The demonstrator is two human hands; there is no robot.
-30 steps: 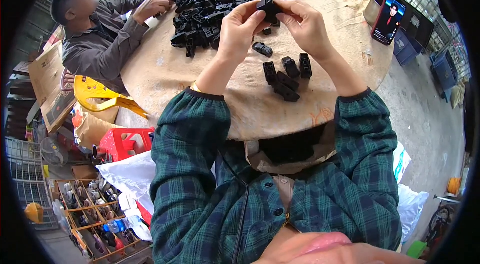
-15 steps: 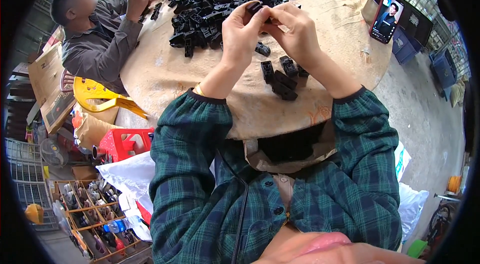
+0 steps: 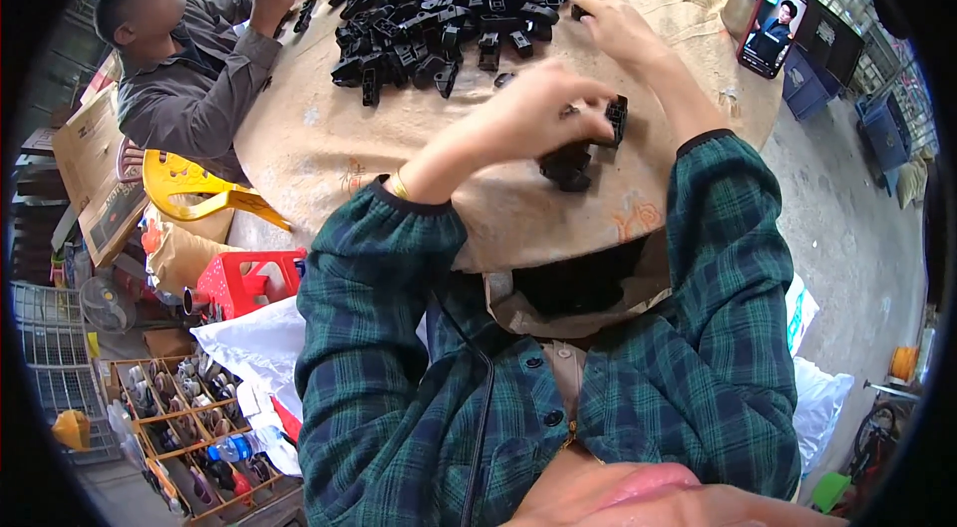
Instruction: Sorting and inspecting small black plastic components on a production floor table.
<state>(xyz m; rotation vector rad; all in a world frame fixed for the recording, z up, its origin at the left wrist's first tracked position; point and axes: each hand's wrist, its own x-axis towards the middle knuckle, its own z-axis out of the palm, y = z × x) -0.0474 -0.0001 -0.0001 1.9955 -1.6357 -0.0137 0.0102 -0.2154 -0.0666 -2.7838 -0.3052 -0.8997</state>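
Small black moulded plastic parts lie heaped in a pile [image 3: 429, 3] on the cloth-covered round table [image 3: 329, 133]. My left hand [image 3: 543, 113], smeared by motion, reaches across to a few loose parts [image 3: 568, 168] in front of me. Its fingertips are beside a black part [image 3: 617, 118] standing there; whether they grip it cannot be made out. Out at the pile's right edge, my right hand [image 3: 620, 31] has its fingertips closed around a small black plastic part [image 3: 578, 13], partly covered by the fingers.
A phone [image 3: 770, 26] showing a person stands at the table's right edge by a round container [image 3: 739, 13]. At the left, a co-worker in a grey shirt [image 3: 184, 98] sits by the pile. An open bag [image 3: 578, 318] lies against the near edge.
My hands were together over a black part before the pile and have separated. The left came down and right to the loose parts; the right moved up to the pile's right edge.
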